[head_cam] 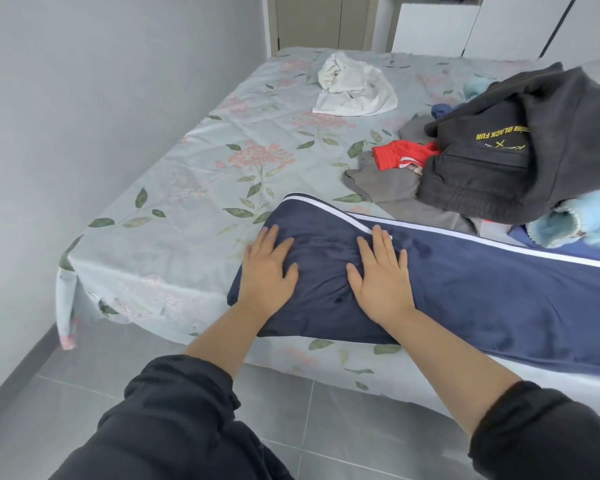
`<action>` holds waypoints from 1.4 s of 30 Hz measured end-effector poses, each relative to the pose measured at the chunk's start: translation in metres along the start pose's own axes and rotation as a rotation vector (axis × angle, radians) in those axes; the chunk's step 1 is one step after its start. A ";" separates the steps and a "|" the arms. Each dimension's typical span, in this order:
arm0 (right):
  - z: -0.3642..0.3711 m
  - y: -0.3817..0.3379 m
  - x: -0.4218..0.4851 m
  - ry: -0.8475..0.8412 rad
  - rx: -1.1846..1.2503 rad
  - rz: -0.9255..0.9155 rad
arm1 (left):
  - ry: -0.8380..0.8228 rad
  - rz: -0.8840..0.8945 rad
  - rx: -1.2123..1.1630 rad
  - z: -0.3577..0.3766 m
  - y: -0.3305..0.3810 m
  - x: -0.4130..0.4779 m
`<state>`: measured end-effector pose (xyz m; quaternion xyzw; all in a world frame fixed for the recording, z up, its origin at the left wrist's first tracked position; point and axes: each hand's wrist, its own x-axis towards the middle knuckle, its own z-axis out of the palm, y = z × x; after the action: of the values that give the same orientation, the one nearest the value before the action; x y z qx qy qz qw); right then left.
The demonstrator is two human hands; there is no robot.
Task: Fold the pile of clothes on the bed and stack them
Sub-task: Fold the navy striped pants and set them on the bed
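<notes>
1. The left hand [269, 268] and right hand [381, 271] both lie flat, palms down, on the navy garment [499, 289]. Fingers are straight and a bit spread, pressing the cloth and pinching nothing.
2. The navy garment lies along the near edge of the bed [187, 202] and has a white stripe [430, 232] on its far side. Its left end sits under the hands, and the rest runs off to the right.
3. The unfolded pile is on the right, just beyond the navy garment. On top is a dark grey hoodie [492, 181] with yellow print that reads "BLACK FUN", upside down from here. The smaller print beside it is too tiny to read.
4. A red piece [400, 155], a grey top [385, 185] and some light blue fleece [575, 225] poke out from under the hoodie.
5. A crumpled white garment [355, 88] sits alone at the far end, well apart from the pile.
6. The bed sheet is pale with pink flowers.
</notes>
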<state>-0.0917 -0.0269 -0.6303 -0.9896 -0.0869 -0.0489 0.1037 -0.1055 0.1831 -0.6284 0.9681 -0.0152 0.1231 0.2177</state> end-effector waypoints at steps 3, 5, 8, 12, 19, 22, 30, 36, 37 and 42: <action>-0.005 -0.002 -0.018 0.033 0.076 0.041 | 0.016 -0.369 -0.128 -0.024 -0.017 0.014; -0.003 -0.002 -0.031 -0.026 0.072 0.021 | -0.094 -0.572 -0.281 -0.038 -0.027 0.023; -0.004 0.000 -0.032 -0.162 0.096 0.039 | -0.276 -0.664 -0.434 -0.054 -0.027 0.032; -0.018 0.004 -0.027 -0.253 0.297 0.029 | -0.382 -0.819 -0.707 -0.075 -0.003 0.033; -0.064 0.073 -0.039 -0.177 0.931 0.371 | -0.419 -0.613 -0.927 -0.096 0.086 0.049; -0.082 0.112 -0.044 -0.117 1.217 0.543 | -0.349 -0.505 -0.926 -0.085 0.145 0.058; -0.104 0.190 -0.067 -0.010 1.543 0.764 | -0.481 -0.263 -1.006 -0.029 0.284 0.055; -0.104 0.207 -0.071 -0.029 1.748 0.806 | -0.526 -0.237 -1.018 -0.002 0.327 0.044; -0.103 0.205 -0.069 -0.066 1.781 0.799 | -0.515 -0.244 -1.028 -0.003 0.325 0.045; -0.095 0.165 -0.046 -0.374 1.880 0.656 | -0.437 -0.273 -1.255 -0.028 0.278 0.055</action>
<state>-0.1144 -0.2135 -0.5752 -0.4738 0.1710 0.2258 0.8338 -0.0817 -0.0553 -0.4743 0.6544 -0.0052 -0.1360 0.7438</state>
